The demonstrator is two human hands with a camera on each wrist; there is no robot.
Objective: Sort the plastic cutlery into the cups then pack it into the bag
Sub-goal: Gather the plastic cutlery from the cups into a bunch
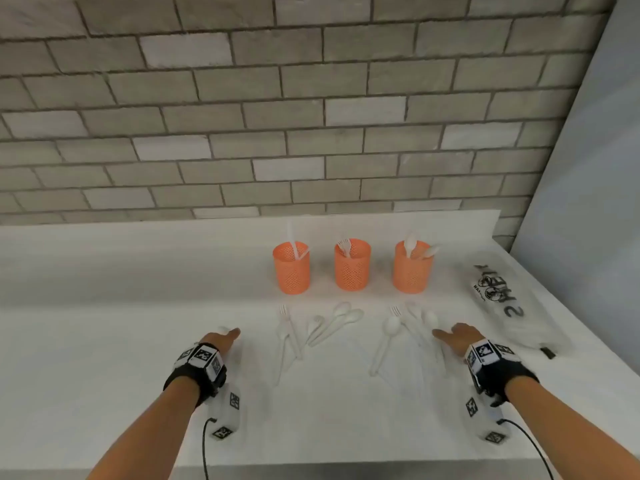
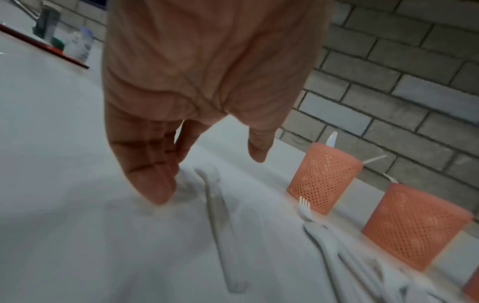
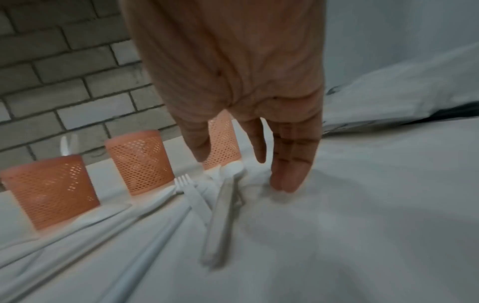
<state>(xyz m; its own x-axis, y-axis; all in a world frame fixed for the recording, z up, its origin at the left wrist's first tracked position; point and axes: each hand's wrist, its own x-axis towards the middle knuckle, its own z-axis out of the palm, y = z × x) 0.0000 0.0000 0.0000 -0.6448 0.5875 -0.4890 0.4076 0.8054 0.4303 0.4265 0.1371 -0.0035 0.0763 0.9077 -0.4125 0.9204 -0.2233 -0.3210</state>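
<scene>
Three orange mesh cups stand in a row: the left cup (image 1: 291, 267) holds knives, the middle cup (image 1: 352, 264) forks, the right cup (image 1: 412, 267) spoons. Loose white cutlery lies in front of them in a left pile (image 1: 311, 329) and a right pile (image 1: 405, 332). My left hand (image 1: 227, 336) hovers open, fingers straight, just left of a lone white spoon (image 2: 220, 225). My right hand (image 1: 453, 336) is open too, fingertips (image 3: 287, 182) near the table beside a spoon (image 3: 223, 215) and a fork (image 3: 189, 190). The clear printed bag (image 1: 509, 303) lies flat at the right.
A white cloth (image 1: 104, 341) covers the table, backed by a grey brick wall (image 1: 277, 116). A grey panel (image 1: 595, 168) rises at the right. Far left in the left wrist view are a clear bottle (image 2: 81, 44) and a red-edged board (image 2: 39, 45).
</scene>
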